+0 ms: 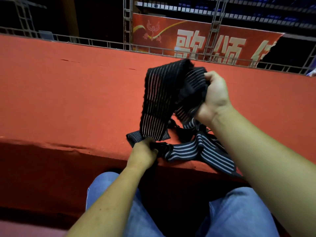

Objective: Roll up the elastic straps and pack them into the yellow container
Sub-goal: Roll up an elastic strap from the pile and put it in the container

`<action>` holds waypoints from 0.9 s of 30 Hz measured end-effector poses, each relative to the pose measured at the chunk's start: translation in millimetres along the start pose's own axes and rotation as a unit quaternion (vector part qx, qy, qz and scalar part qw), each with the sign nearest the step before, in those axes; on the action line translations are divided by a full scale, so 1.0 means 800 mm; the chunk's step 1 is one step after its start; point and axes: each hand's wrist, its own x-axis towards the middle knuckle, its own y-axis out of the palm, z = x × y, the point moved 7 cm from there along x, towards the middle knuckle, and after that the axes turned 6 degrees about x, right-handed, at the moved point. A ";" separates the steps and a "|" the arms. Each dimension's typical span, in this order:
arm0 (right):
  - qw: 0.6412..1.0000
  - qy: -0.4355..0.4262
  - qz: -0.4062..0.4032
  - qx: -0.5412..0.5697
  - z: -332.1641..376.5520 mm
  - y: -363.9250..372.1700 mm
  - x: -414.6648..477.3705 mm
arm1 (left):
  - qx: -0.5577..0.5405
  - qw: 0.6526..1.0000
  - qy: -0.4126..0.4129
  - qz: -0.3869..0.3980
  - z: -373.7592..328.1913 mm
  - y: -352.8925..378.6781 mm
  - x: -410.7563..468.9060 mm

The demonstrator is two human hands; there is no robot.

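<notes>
A black elastic strap with thin pale stripes hangs stretched in the air above the red carpeted platform. My right hand grips its bunched upper end, raised at the right. My left hand pinches its lower end near the platform's front edge. More striped straps lie in a tangled heap on the platform just right of my left hand, one end trailing over the edge. No yellow container is in view.
A metal truss railing runs along the platform's far edge, with a red banner behind it. My knees in blue jeans sit below the platform's front edge.
</notes>
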 end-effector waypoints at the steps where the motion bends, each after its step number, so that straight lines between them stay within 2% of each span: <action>1: 1.000 -0.003 0.000 0.010 0.005 -0.001 -0.002 | -0.009 1.000 -0.009 -0.005 0.002 0.000 0.001; 3: 0.999 -0.006 -0.010 0.033 0.007 -0.012 -0.008 | -0.031 0.999 -0.014 -0.017 0.005 -0.001 0.001; 6: 0.997 0.012 -0.067 0.029 -0.016 -0.053 -0.018 | -0.061 0.998 0.000 -0.025 0.005 -0.006 -0.003; 8: 0.990 0.052 -0.126 -0.028 -0.039 -0.093 -0.027 | -0.070 0.997 0.011 -0.020 0.004 -0.007 -0.005; 11: 0.959 0.139 -0.181 -0.168 -0.083 -0.132 -0.048 | -0.049 0.999 0.021 -0.007 0.001 -0.006 -0.004; 13: 0.945 0.146 -0.183 -0.229 -0.114 -0.148 -0.060 | -0.027 0.999 0.035 -0.013 -0.004 -0.006 -0.003; 16: 0.922 0.112 -0.125 -0.348 -0.151 -0.168 -0.062 | -0.014 0.999 0.037 -0.035 -0.008 -0.010 -0.002; 19: 0.872 0.077 -0.097 -0.474 -0.174 -0.189 -0.061 | -0.006 0.998 0.004 -0.065 -0.004 -0.020 0.004; 21: 0.859 0.063 -0.086 -0.501 -0.185 -0.195 -0.059 | -0.008 0.998 -0.001 -0.070 -0.004 -0.023 0.008; 24: 0.840 0.061 -0.110 -0.527 -0.187 -0.198 -0.049 | -0.043 0.998 0.020 -0.048 -0.015 -0.022 0.007; 27: 0.786 0.064 -0.141 -0.598 -0.181 -0.201 -0.039 | -0.085 0.993 0.028 -0.071 -0.020 -0.037 0.004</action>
